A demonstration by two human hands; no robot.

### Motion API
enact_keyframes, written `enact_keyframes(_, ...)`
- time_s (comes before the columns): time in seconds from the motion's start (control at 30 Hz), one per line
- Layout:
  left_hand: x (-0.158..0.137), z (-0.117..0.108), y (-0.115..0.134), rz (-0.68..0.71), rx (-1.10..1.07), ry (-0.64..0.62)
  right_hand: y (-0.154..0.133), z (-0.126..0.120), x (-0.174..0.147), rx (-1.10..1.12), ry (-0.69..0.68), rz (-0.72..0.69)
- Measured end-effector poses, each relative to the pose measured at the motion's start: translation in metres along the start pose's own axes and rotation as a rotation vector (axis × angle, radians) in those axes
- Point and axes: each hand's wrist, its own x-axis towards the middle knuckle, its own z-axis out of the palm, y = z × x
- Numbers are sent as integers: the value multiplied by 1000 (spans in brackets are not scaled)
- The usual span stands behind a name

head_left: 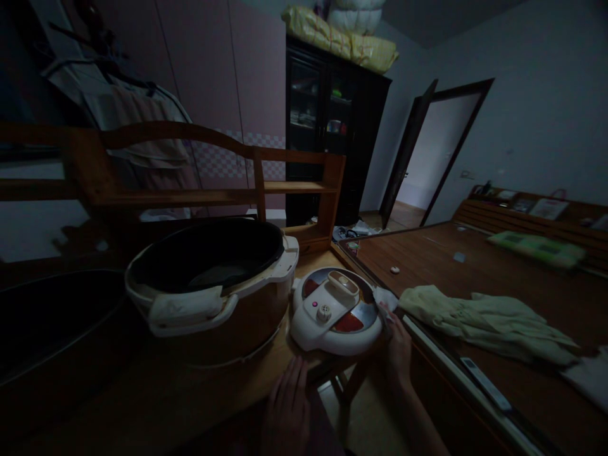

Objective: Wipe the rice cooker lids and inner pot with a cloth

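Desktop (254,380): black-lined cooker (247,323) beside lid (335,310)

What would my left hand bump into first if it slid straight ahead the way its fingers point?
Most likely the near edge of the white lid, just ahead of your left hand, though depth is hard to judge from this single view.
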Motion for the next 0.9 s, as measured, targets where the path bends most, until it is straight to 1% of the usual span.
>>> enact_keyframes(0.13,-2,1,-3,33,19,-53,-7,-4,-8,0,-12,26)
enact_keyframes(0.27,-4,3,-5,22,1,-32,-12,-7,-13,-10,-47,24)
enact_keyframes(0.33,-3,2,-4,21,6,-43,-14,-8,-15,-13,-46,28)
enact_keyframes(0.53,0,-2,-1,17,6,-27,-11,0,-29,-9,6,5)
enact_keyframes(0.67,-2,1,-3,14,-14,-28,-8,3,-41,5,23,12)
enact_keyframes(0.9,-5,5,-5,14,-17,-29,-17,-3,-46,32,-23,49)
